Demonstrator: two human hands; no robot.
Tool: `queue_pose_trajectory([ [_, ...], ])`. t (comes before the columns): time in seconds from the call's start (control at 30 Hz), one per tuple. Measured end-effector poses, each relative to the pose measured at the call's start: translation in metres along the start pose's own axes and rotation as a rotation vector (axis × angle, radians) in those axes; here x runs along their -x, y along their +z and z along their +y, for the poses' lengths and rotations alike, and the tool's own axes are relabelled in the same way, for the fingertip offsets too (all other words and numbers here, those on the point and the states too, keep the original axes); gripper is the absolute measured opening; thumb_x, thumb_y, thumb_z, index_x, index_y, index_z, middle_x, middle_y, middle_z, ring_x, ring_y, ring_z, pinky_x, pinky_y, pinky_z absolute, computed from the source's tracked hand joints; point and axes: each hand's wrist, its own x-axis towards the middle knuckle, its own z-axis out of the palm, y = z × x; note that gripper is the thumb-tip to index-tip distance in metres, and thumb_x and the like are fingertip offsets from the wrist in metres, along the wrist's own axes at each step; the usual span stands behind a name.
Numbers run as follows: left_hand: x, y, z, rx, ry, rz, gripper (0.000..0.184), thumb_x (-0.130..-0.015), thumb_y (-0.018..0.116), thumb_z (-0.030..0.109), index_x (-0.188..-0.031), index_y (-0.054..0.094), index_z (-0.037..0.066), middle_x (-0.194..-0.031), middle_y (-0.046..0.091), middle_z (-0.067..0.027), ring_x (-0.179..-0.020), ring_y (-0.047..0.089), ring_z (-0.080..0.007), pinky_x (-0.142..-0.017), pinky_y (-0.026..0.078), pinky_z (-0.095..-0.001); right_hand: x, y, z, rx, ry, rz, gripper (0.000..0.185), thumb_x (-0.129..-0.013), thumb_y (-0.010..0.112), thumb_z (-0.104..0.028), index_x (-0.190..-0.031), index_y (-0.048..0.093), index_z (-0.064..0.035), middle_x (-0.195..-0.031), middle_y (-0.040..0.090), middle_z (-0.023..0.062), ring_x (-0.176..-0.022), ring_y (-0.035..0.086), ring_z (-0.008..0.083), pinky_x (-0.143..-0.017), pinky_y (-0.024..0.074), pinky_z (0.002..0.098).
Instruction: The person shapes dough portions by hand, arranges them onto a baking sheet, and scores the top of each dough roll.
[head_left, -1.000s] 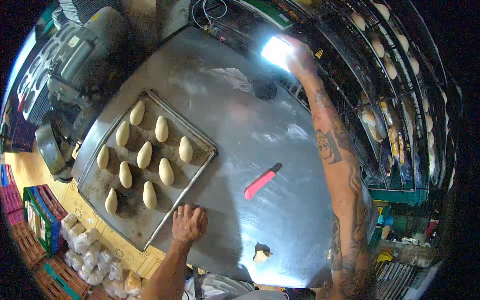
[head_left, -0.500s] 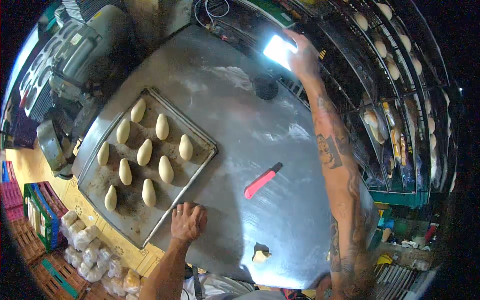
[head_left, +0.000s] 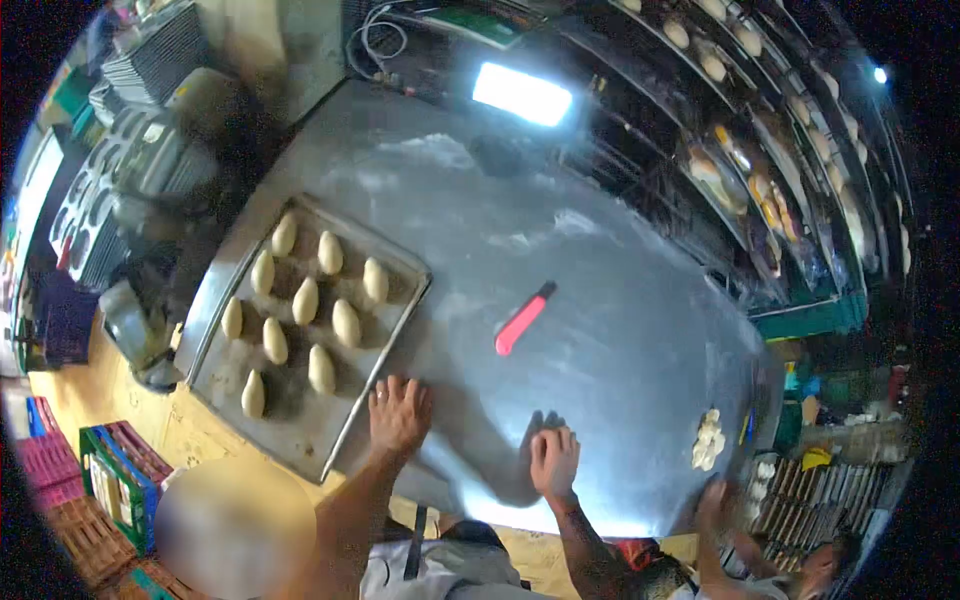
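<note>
My left hand [head_left: 400, 415] rests on the metal table [head_left: 450, 210] beside the near right edge of a baking tray [head_left: 345, 455]. Its fingers are slightly apart, holding nothing. My right hand [head_left: 555, 462] is low over the table's near part, fingers loosely bent, with nothing seen in it. Several oval dough pieces [head_left: 346, 323] lie in spaced rows on the tray. Between the tray and the table's right side lies a pink cutter [head_left: 522, 324] with a dark end, beyond both hands.
A bright white light [head_left: 522, 94] shines at the far edge. Racks with dough [head_left: 712, 68] stand right. Pale pieces [head_left: 708, 440] lie at the table's right edge, near another person's hand [head_left: 712, 500]. Crates [head_left: 80, 530] stand lower left, below stacked pans [head_left: 155, 60].
My right hand has come down from beside the bright light to the near part of the table. The view has shifted, and another person now shows at the lower right.
</note>
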Motion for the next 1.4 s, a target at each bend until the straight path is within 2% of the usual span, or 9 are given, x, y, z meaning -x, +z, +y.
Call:
queue_pose_trajectory([
  [0.13,0.005,-0.011,-0.007,0.218,0.027,-0.065,0.031,-0.103,0.06,0.035,-0.12,0.063,0.008,-0.123,0.056,-0.0228,-0.122,0.054,-0.044,-0.103,0.043,-0.0574,0.001,0.015,-0.02,-0.057,0.142,0.198,0.019,-0.103,0.063,-0.022,-0.113,0.065,-0.007,-0.104,0.068,0.0123,-0.1,0.063,0.0362,-0.092,0.0465,0.0501],
  [0.4,0.014,0.014,-0.026,0.31,0.186,0.146,0.026,-0.101,0.061,0.03,-0.112,0.063,0.007,-0.112,0.057,-0.0192,-0.106,0.056,-0.0414,-0.089,0.045,-0.0578,0.083,0.037,0.029,0.151,0.148,0.312,0.021,-0.104,0.057,-0.024,-0.11,0.063,-0.0047,-0.106,0.066,0.0156,-0.102,0.061,0.0385,-0.094,0.0429,0.0543],
  [0.57,0.073,-0.004,-0.037,0.098,0.393,0.082,0.021,-0.098,0.062,0.025,-0.109,0.061,0.007,-0.108,0.058,-0.02,-0.105,0.057,-0.0401,-0.087,0.044,-0.0555,0.053,0.019,-0.003,0.245,0.162,0.354,0.016,-0.105,0.054,-0.021,-0.107,0.061,-0.0062,-0.109,0.065,0.0158,-0.102,0.061,0.0402,-0.092,0.0427,0.0562],
  [0.73,-0.007,0.011,-0.005,-0.005,0.412,0.129,0.024,-0.095,0.066,0.028,-0.108,0.062,0.009,-0.109,0.061,-0.0176,-0.107,0.058,-0.0386,-0.086,0.045,-0.0544,-0.039,0.024,0.005,0.189,0.152,0.455,0.015,-0.104,0.056,-0.02,-0.11,0.061,-0.0075,-0.109,0.065,0.0168,-0.104,0.061,0.0402,-0.091,0.0433,0.0567],
  [0.93,0.035,0.01,-0.005,0.072,0.332,0.085,0.03,-0.097,0.065,0.031,-0.114,0.06,0.007,-0.114,0.06,-0.0183,-0.111,0.057,-0.0404,-0.091,0.046,-0.0553,0.022,0.008,0.008,-0.029,-0.039,0.104,0.018,-0.101,0.059,-0.018,-0.115,0.06,-0.0083,-0.111,0.065,0.0164,-0.107,0.06,0.038,-0.095,0.0422,0.0559],
  [0.97,0.057,0.007,-0.019,0.094,0.393,-0.082,0.029,-0.098,0.062,0.03,-0.114,0.059,0.006,-0.117,0.06,-0.0204,-0.111,0.056,-0.0426,-0.093,0.047,-0.057,0.037,-0.002,0.01,-0.026,-0.041,0.117,0.018,-0.101,0.059,-0.018,-0.115,0.06,-0.0083,-0.111,0.065,0.0164,-0.107,0.06,0.038,-0.095,0.0422,0.0559],
  [1.07,0.077,-0.006,-0.037,-0.1,0.436,0.127,0.032,-0.098,0.063,0.031,-0.118,0.059,0.006,-0.116,0.06,-0.02,-0.11,0.057,-0.0411,-0.093,0.047,-0.0554,0.053,-0.007,0.02,0.141,-0.119,0.118,0.017,-0.101,0.059,-0.016,-0.116,0.059,-0.0069,-0.113,0.065,0.0152,-0.105,0.06,0.0386,-0.091,0.0435,0.0536],
  [1.3,-0.025,0.025,0.015,0.05,0.211,0.023,0.046,-0.096,0.065,0.03,-0.134,0.055,0.005,-0.12,0.059,-0.0223,-0.115,0.057,-0.0433,-0.1,0.045,-0.058,-0.048,0.025,0.026,0.026,-0.015,0.342,0.015,-0.099,0.06,-0.013,-0.112,0.061,-0.0046,-0.117,0.065,0.0189,-0.107,0.061,0.0384,-0.088,0.0456,0.0532],
  [1.4,0.051,0.037,-0.011,0.076,0.33,0.157,0.041,-0.096,0.065,0.027,-0.129,0.055,0.005,-0.118,0.061,-0.0203,-0.113,0.058,-0.042,-0.097,0.046,-0.0565,0.003,0.004,0.014,-0.186,-0.079,0.009,0.016,-0.099,0.059,-0.011,-0.114,0.061,-0.0069,-0.108,0.065,0.0177,-0.101,0.061,0.0408,-0.088,0.0443,0.0574],
])
